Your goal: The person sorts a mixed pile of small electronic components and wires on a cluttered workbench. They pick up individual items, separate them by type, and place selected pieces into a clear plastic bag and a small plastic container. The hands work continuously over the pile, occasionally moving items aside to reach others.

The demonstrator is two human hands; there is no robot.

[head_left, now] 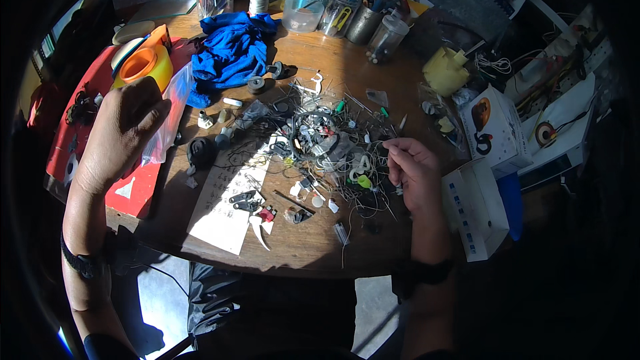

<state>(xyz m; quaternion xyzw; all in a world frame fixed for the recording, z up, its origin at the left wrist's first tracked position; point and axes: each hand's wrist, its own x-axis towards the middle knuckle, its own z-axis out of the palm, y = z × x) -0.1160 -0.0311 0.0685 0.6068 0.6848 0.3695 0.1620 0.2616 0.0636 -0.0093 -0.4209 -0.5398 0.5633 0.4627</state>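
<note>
My left hand is raised at the left, over the edge of a red board. Its fingers are curled in on a clear plastic bag that hangs beside the knuckles. At the right edge of a tangled heap of wires and small parts, my right hand is closed, thumb and forefinger pinched together. Whatever sits in that pinch is too small to make out. Below the heap lie a red part, a white curved piece and a dark thin rod.
A blue cloth lies at the back left, near an orange and yellow container. Tool-filled jars line the back. An open white box and a printed box stand at right. Written paper lies in front.
</note>
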